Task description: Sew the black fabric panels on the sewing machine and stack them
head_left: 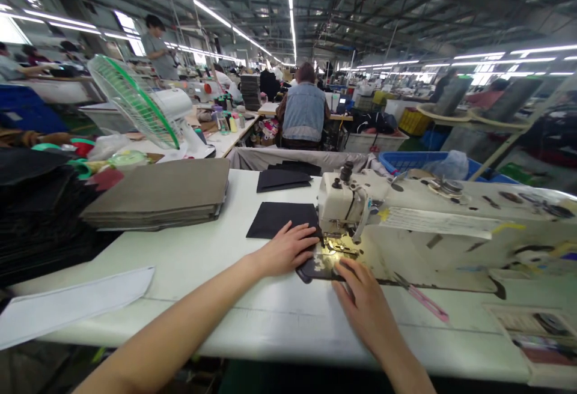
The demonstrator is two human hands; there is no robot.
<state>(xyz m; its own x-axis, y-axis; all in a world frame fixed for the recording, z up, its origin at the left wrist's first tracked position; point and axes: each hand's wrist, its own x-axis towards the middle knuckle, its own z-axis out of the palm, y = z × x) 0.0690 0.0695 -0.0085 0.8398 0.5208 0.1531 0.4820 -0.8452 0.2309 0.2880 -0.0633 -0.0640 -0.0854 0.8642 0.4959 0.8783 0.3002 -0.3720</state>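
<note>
Hands [367, 307] at machine [424, 256]; left [286, 251] on panel [270, 220]

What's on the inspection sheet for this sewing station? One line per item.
Surface: pale table, dark line along its near side.
Job's things: sewing machine, lamp lit at the needle; flat black piece beside it; folded black pieces behind.
Clutter: brown stack, black stack, white piece, pink-handled snips.
Hands: left hand flat on the black piece; right hand at the machine's front edge.
Cables: nothing seen on the table.
Surroundings: fan, blue basket, seated person ahead.
</note>
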